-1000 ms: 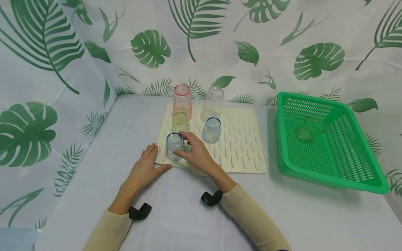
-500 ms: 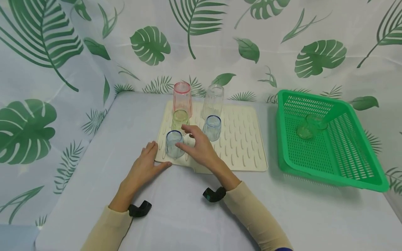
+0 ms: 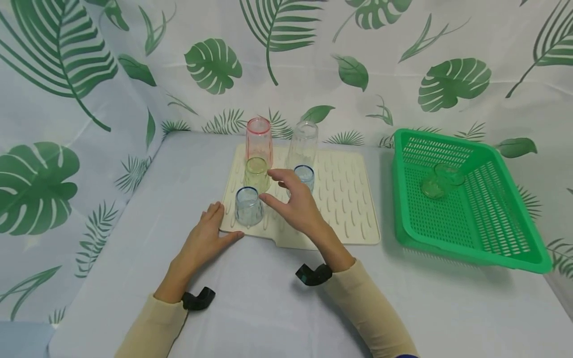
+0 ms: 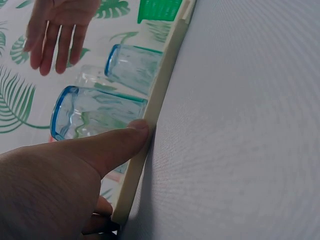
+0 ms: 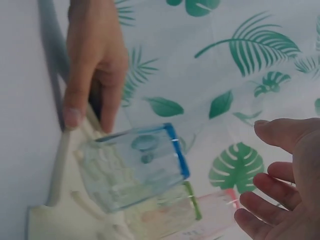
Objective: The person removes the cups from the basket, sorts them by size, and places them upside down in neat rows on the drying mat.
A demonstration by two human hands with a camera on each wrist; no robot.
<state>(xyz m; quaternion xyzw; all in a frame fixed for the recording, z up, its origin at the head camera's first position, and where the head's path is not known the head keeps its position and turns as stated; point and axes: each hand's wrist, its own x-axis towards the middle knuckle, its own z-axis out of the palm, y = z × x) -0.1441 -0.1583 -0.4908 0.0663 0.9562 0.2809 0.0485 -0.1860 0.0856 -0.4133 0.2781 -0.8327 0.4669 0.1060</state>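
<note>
My left hand (image 3: 207, 241) grips the front left corner of a cream drying mat (image 3: 344, 199), its thumb (image 4: 132, 132) on the front edge and fingers at the left side. Above the mat, my right hand (image 3: 297, 204) is empty, thumb and fingers spread apart. Just left of it, a blue-rimmed glass (image 3: 248, 211) stands near that corner. Behind this stand a green-tinted glass (image 3: 256, 179) and a tall pink-rimmed glass (image 3: 258, 136). A second blue-rimmed glass (image 3: 305, 174) is partly hidden by the right hand, with a tall clear glass (image 3: 304, 141) behind it.
To the right of the mat stands a green plastic basket (image 3: 405, 233). Inside it lies a green-tinted glass (image 3: 433, 187). A white cloth (image 3: 255, 308) covers the table, and a leaf-patterned sheet (image 3: 304, 89) rises behind and at the left.
My right hand has let go of the front blue-rimmed glass and moved away to the right and up. That glass stays on the mat, and the left hand stays at the corner.
</note>
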